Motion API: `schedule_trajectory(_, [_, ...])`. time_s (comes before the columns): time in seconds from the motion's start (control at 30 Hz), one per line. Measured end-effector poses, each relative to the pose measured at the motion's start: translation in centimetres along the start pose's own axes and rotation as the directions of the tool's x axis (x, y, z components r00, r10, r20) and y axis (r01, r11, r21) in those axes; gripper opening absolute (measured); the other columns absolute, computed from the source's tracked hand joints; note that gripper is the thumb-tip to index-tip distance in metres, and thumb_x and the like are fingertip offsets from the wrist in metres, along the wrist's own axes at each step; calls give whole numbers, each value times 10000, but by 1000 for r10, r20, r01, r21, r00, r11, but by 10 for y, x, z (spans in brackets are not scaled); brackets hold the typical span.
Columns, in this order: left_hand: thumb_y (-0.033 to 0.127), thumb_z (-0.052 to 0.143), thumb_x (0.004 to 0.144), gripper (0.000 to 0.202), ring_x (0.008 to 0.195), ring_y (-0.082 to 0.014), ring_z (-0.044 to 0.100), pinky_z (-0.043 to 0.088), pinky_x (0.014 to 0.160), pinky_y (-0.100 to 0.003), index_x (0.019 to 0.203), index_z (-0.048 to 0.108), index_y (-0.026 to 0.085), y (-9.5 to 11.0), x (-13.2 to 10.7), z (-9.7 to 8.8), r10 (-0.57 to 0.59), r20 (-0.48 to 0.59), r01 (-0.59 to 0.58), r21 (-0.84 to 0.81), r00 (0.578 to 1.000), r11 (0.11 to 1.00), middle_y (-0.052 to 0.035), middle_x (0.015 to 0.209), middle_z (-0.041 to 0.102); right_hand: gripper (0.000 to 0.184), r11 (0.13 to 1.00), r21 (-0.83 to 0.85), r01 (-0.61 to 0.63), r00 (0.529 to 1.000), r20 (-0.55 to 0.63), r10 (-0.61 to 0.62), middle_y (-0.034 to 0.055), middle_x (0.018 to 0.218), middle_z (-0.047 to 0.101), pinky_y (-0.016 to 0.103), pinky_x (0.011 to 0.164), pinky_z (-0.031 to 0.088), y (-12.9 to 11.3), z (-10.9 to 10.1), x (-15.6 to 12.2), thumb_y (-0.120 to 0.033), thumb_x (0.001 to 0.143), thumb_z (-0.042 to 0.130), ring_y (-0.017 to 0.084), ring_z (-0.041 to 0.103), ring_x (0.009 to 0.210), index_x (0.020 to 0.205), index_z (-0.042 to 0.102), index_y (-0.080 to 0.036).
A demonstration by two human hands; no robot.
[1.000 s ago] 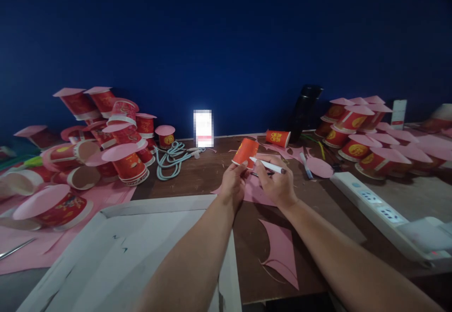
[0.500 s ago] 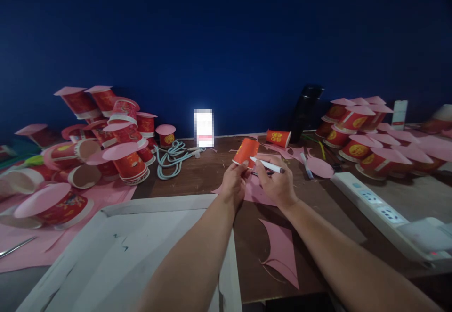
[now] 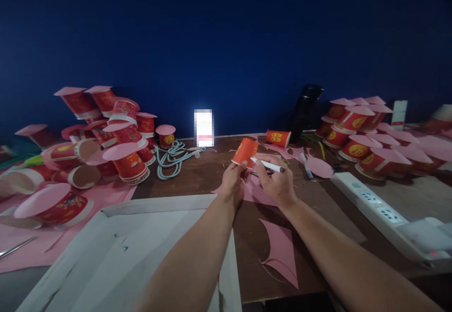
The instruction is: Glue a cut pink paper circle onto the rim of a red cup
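My left hand (image 3: 233, 184) grips a red paper cup (image 3: 245, 151) by its rim and holds it tilted above the brown table (image 3: 197, 175). My right hand (image 3: 277, 184) is closed around a white pen (image 3: 268, 165) whose tip rests against the cup's rim. Under both hands lies a sheet of pink paper (image 3: 256, 190). A cut pink paper scrap (image 3: 280, 250) lies nearer to me between my forearms.
Heaps of red cups with pink paper discs fill the left (image 3: 120, 147) and right (image 3: 363, 137) of the table. One cup (image 3: 278, 137) lies on its side behind. A coiled cable (image 3: 173, 156), a white power strip (image 3: 370, 199), a white board (image 3: 141, 250) and a dark bottle (image 3: 306, 107) are around.
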State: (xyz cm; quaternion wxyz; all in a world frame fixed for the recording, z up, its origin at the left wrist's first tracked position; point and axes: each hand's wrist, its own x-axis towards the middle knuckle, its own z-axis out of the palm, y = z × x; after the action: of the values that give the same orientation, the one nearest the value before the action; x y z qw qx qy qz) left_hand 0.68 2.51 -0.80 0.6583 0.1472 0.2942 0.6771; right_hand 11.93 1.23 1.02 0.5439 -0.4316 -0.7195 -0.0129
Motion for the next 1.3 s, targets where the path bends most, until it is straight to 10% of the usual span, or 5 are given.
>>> schedule_trajectory(1.3, [192, 808, 526, 297, 595, -60, 535, 404, 640, -215, 791, 682, 143, -6, 2, -2, 46, 55, -51, 103, 997, 993, -18, 757, 671, 151, 999, 24, 39, 999, -7, -39, 60, 964, 711, 359, 840, 524, -1, 0, 0, -257, 867, 566, 199, 659, 921, 983, 654, -216])
